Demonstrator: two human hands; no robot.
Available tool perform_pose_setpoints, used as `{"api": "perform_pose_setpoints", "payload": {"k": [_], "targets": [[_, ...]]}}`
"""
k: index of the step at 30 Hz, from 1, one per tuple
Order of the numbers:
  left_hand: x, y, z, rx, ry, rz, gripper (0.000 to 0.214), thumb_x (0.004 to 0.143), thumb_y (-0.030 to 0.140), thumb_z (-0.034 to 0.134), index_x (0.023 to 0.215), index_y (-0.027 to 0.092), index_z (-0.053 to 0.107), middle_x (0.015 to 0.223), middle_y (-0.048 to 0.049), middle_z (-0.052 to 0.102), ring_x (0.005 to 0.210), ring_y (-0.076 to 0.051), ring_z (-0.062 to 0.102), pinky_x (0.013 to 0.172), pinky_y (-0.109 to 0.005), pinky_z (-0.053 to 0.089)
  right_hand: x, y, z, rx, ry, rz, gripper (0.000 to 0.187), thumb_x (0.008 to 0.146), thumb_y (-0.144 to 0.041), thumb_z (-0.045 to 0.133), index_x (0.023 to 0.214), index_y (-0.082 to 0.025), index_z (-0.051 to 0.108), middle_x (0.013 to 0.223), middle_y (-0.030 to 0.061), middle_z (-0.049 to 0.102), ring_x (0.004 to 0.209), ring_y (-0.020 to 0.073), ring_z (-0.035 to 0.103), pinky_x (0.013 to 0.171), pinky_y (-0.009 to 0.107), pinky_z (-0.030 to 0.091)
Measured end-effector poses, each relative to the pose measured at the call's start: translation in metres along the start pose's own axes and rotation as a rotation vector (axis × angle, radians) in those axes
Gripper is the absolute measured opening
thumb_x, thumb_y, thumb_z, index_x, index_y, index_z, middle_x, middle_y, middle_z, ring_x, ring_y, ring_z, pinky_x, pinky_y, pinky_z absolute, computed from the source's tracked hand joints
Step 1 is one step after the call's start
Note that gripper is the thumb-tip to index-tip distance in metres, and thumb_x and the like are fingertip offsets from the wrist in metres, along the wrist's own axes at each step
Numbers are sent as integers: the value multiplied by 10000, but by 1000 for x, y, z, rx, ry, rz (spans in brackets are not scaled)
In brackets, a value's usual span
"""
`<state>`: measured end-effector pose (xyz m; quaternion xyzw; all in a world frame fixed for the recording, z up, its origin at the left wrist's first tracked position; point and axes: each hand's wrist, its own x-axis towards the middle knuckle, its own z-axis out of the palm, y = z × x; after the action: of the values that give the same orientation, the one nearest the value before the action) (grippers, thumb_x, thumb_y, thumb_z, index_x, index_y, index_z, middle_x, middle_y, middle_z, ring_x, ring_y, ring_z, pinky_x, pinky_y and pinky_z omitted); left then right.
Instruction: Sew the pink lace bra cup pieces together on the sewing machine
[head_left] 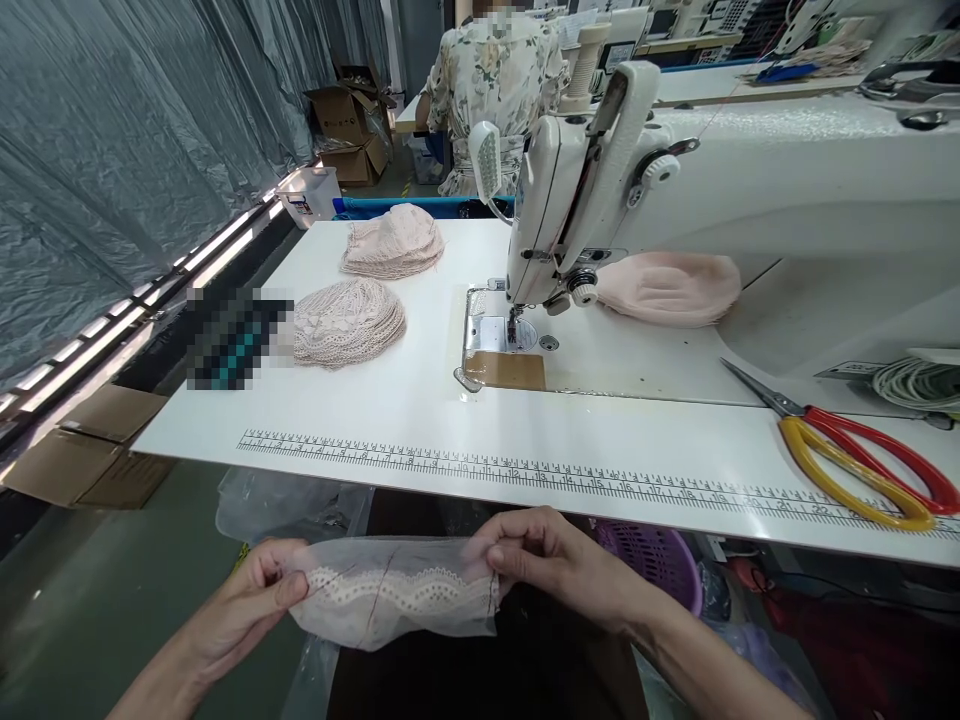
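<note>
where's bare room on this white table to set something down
Bare: the white tabletop between lace stack and needle plate, and the strip before the machine bed, left of the scissors. Crowded: the scissors' end, and under the machine arm, where a pink piece lies.

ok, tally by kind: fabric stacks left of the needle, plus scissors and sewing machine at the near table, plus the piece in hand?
Fabric stacks: 2
Scissors: 1
Industrial sewing machine: 1
Lace-trimmed sheer fabric piece: 1
Total: 5
</note>
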<state>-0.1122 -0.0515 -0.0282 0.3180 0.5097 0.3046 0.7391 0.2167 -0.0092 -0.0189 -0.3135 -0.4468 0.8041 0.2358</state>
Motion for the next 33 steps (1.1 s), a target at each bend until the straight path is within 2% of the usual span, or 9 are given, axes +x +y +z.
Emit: {"api": "perform_pose_setpoints", "payload": {"k": [7,11,15,19,22,25,28,31,33], "targets": [[0,6,0,59,3,25,265,682,417,792,634,165,726,594,-32,629,578,-136,564,564,-195,434,-1,-2,5,-66,109,22,323,807,-468,659,859,-154,718,764,31,676,686,129,588,679,264,469],[0,12,4,173,-110,47,302,687,475,771,647,177,741,531,-12,591,507,-91,479,502,-171,358,-9,4,2,-87,148,-12,325,842,-479,619,837,-163,694,736,30,653,693,145,568,674,272,444],[8,16,14,244,-229,10,340,606,487,815,630,152,757,479,-20,581,450,-83,441,455,-184,331,-11,16,3,-91,-21,15,314,876,-483,575,866,-175,635,780,29,631,711,143,544,659,258,421],[20,21,31,261,-313,-50,277,637,429,810,738,174,777,607,-45,676,522,-118,545,501,-197,413,0,27,17,-131,-156,131,383,671,-372,793,964,-183,635,832,4,640,706,136,541,606,219,404],[24,28,43,273,-364,-90,199,677,354,795,783,186,776,656,-36,703,567,-122,587,545,-194,451,8,31,17,-333,-140,155,91,695,-211,742,737,-159,680,665,-21,617,628,128,550,578,213,404],[25,31,51,234,-350,-176,146,652,242,815,761,155,770,687,-43,715,635,-139,622,596,-200,473,5,35,6,-639,-89,26,78,802,-210,651,755,-194,711,746,9,668,723,175,611,644,245,462],[28,21,59,65,-153,-212,206,591,222,854,728,111,747,671,-43,701,632,-131,617,597,-191,463,-3,44,4,-954,174,-231,184,868,-284,596,1022,-226,678,989,73,688,905,245,634,790,338,513],[38,-4,72,-93,77,-146,315,629,358,833,802,127,708,713,-19,686,646,-112,611,621,-192,461,-2,59,23,-1202,439,-575,351,901,-239,535,1247,-183,535,1158,125,638,1035,262,603,875,381,514],[48,-22,83,-197,196,-98,347,628,402,827,799,144,670,706,2,664,662,-110,610,643,-193,461,8,73,43,-1282,468,-705,391,891,-271,549,1256,-138,516,1178,150,626,1054,278,596,847,378,538]]}}
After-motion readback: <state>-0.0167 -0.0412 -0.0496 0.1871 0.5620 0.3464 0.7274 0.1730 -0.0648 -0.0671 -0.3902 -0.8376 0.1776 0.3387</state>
